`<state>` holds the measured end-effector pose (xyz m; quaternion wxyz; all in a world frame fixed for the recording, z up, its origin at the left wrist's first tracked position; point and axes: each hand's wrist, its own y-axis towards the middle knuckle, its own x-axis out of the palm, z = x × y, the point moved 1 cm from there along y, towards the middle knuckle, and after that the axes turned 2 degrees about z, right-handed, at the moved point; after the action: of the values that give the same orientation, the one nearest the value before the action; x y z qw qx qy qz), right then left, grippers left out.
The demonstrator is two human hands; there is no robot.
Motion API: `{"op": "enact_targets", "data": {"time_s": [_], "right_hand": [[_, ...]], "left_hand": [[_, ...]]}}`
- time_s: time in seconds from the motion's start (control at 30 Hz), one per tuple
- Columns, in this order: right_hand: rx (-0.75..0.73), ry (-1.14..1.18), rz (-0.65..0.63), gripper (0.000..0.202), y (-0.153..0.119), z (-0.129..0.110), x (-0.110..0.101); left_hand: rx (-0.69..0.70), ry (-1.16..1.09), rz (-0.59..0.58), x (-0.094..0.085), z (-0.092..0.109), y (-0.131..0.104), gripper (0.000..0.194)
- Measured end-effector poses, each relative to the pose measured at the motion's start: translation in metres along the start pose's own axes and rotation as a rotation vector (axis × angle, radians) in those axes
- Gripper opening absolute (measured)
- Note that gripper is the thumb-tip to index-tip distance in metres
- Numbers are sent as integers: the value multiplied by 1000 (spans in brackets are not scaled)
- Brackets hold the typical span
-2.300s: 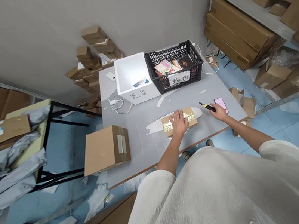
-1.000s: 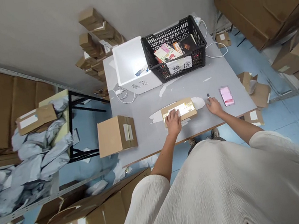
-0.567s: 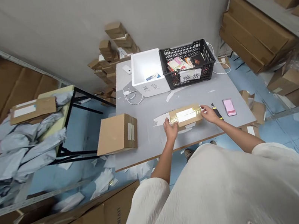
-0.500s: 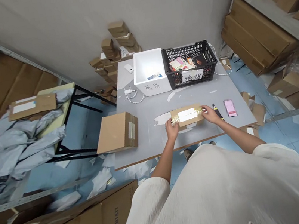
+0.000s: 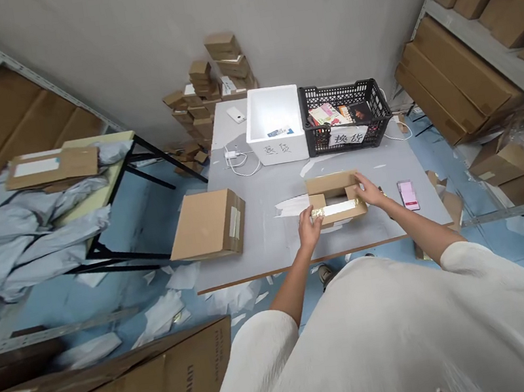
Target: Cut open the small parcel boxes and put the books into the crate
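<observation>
A small cardboard box (image 5: 338,208) with a white label and yellowish tape lies near the front edge of the grey table (image 5: 269,241). Its top is parted, with one flap raised at the back and a dark gap showing inside. My left hand (image 5: 309,228) grips the box's left end, fingers bent against the cardboard. At the right end, my right hand (image 5: 368,191) holds the flap and corner. A pink-screened phone (image 5: 408,195) lies to the right. The cutter beside my right forearm is mostly hidden.
A white foam box (image 5: 279,150) and a black crate (image 5: 350,137) with packets stand at the back of the table. To the left sits a larger closed carton (image 5: 207,224). Grey parcels (image 5: 17,251) lie on a side table. Scraps litter the floor.
The small box's top, flat and closed before, is now opened, with a flap up at the back. Both hands have stayed at its ends. The view has shifted slightly.
</observation>
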<state>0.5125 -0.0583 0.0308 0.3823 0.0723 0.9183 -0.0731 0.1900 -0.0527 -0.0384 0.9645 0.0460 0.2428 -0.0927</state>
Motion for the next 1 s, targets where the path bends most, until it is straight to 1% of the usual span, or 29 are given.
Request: {"op": "enact_targets", "data": {"time_s": [0.1,0.17,0.27,0.37,0.4,0.43,0.47,0.5,0.53,0.57,0.63,0.67,0.73,0.8,0.87,0.93,1.0], "right_hand": [[-22,-313,-162,65,9,-4,-4],[-35,-390,-231,63,15,-5,-7],[-29,-368,-278,61,23,-3,-13],[1,-261,-302,63,26,3,-18],[6,-225,-312,64,25,4,-18],[9,-202,-322,66,24,5,-18],[11,-198,-332,67,22,5,-18],[13,-213,-338,69,20,4,-17],[19,-244,-341,72,18,1,-15],[28,-282,-339,76,15,-2,-13],[54,-351,-327,88,8,-10,-8],[70,-377,-319,93,5,-15,-4],[104,-415,-307,99,1,-24,3],[131,-451,-300,101,-1,-32,9],[150,-484,-297,101,-1,-36,15],[163,-512,-296,102,-1,-38,19],[171,-528,-290,102,-1,-38,22]], "left_hand": [[1,20,-12,-1,3,-1,48],[-16,34,-21,-2,6,1,44],[-16,72,11,-5,16,7,36],[17,115,99,-14,30,12,17],[29,119,113,-18,35,13,15],[44,118,104,-23,40,13,21],[63,115,68,-27,44,12,28],[84,117,7,-30,47,10,32],[105,128,-73,-34,51,8,32],[125,157,-160,-36,53,5,27],[168,271,-309,-37,59,-1,9],[197,351,-356,-36,61,-3,19],[279,519,-413,-31,67,-6,50],[379,656,-471,-22,74,-4,71],[435,755,-546,-13,79,0,83],[444,818,-597,-9,82,3,87],[444,834,-580,-12,82,3,88]]}}
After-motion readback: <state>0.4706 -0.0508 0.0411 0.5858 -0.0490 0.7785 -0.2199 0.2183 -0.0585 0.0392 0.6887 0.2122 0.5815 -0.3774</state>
